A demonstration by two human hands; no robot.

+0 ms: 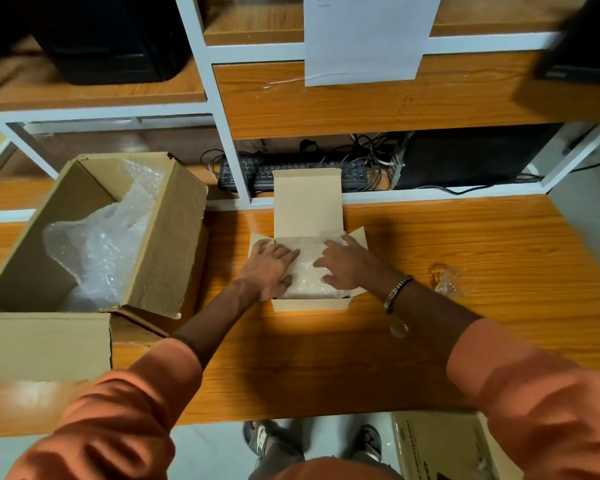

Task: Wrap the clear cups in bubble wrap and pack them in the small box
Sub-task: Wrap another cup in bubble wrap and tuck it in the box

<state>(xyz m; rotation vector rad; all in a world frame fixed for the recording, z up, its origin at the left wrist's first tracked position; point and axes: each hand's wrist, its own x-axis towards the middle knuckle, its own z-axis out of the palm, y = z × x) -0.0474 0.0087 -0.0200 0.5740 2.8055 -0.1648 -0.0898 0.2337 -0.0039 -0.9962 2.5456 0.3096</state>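
The small cardboard box sits in the middle of the wooden table with its lid flap standing up at the back. A bubble-wrapped bundle fills its inside; the cups under the wrap are hidden. My left hand lies flat on the bundle's left side, fingers spread. My right hand presses flat on its right side, also with fingers apart. Neither hand grips anything.
A large open cardboard box with loose bubble wrap inside stands at the left. A crumpled clear plastic piece lies on the table to the right. A keyboard and cables sit on the shelf behind. Another carton is on the floor.
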